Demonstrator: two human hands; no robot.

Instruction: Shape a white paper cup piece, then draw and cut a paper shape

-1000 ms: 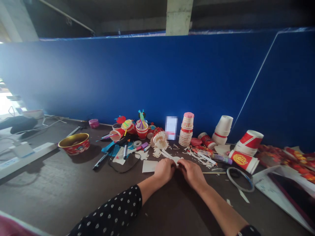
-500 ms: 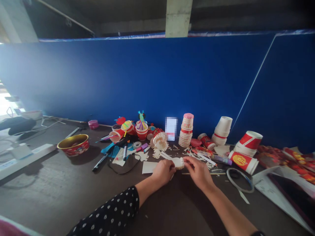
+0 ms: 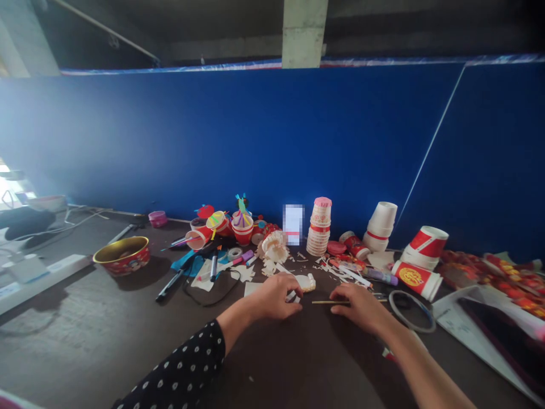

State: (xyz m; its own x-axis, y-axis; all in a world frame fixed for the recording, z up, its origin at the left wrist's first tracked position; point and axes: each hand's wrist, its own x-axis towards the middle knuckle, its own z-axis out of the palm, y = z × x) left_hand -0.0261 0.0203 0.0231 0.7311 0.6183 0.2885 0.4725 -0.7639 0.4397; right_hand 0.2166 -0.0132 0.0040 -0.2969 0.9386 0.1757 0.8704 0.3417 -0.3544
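Note:
My left hand (image 3: 277, 296) rests low over the table with its thumb apart from the curled fingers. Small white paper bits (image 3: 293, 296) show in the gap; whether they touch the hand is unclear. Just beyond the fingertips lies a white paper piece (image 3: 305, 282) with a puffy, crimped right edge. A white paper sheet (image 3: 251, 289) is partly hidden behind the left hand. My right hand (image 3: 357, 307) is at a thin wooden stick (image 3: 322, 302) lying on the table, with its thumb and fingers apart around the stick. The stick's middle is hidden by the fingers.
Behind the hands stand stacked paper cups (image 3: 318, 233), more cups (image 3: 380, 224) and a ruffled paper piece (image 3: 275, 248). Markers (image 3: 213, 267) and scraps lie left; a gold-lined bowl (image 3: 122, 257) is farther left. At right are a tape ring (image 3: 412, 311) and a tablet-like dark slab (image 3: 502, 335).
Both hands have let go of the crimped white paper piece, which now lies on the table. My right hand has moved down and right to the wooden stick.

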